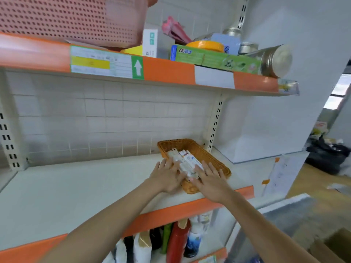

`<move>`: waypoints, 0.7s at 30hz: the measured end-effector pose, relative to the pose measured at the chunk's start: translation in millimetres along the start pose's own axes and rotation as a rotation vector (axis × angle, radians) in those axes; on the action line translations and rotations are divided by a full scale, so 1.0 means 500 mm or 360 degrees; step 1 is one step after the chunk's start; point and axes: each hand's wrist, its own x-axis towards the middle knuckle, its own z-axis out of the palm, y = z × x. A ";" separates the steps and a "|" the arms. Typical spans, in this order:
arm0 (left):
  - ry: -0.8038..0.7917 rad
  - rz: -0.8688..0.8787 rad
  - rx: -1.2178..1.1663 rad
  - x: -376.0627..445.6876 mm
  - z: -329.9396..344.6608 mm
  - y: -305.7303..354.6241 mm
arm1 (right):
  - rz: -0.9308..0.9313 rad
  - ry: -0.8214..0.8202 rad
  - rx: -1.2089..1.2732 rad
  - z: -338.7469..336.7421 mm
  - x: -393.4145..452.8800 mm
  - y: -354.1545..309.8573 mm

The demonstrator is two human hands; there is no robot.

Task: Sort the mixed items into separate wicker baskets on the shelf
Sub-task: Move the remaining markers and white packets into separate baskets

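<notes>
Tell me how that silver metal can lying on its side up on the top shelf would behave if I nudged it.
The silver metal can would probably roll: it lies on its round side near the orange-edged top shelf's right end. It could drop off, since no lip shows there. The green cardboard box beside it might block a leftward roll. Its weight cannot be judged from here.

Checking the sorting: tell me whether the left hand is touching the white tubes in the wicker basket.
Touching. The head view shows the left hand lying with straight fingers on the white tubes in the wicker basket.
</notes>
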 end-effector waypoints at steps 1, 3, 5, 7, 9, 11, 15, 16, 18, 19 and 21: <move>-0.0002 -0.0016 0.0007 0.007 0.001 0.014 | -0.0014 -0.0002 0.0004 -0.001 0.006 0.015; -0.0004 -0.0045 0.0056 0.023 0.001 0.034 | -0.0045 -0.0009 0.0017 -0.002 0.019 0.036; -0.0001 -0.0080 0.0101 0.044 -0.003 0.047 | -0.0081 -0.0003 0.0038 -0.005 0.038 0.048; -0.0001 -0.0119 0.0136 0.065 -0.007 0.056 | -0.0117 0.0001 0.0059 -0.008 0.062 0.056; 0.0005 -0.0160 0.0169 0.086 -0.006 0.056 | -0.0152 -0.0020 0.0056 -0.007 0.087 0.060; 0.0020 -0.0193 0.0191 0.112 -0.003 0.050 | -0.0174 -0.0037 0.0046 -0.006 0.113 0.067; 0.0033 -0.0194 0.0254 0.168 -0.006 0.039 | -0.0248 -0.0050 0.0055 -0.016 0.164 0.079; 0.0051 -0.0182 0.0257 0.182 -0.007 0.041 | -0.0261 -0.0054 0.0065 -0.021 0.175 0.081; 0.0090 -0.0169 0.0215 0.206 -0.009 0.044 | -0.0283 -0.0058 0.0123 -0.025 0.200 0.086; 0.0107 -0.0166 0.0196 0.217 -0.009 0.046 | -0.0290 -0.0060 0.0157 -0.025 0.210 0.088; 0.0116 -0.0175 0.0200 0.237 -0.008 0.048 | -0.0297 -0.0056 0.0196 -0.021 0.230 0.090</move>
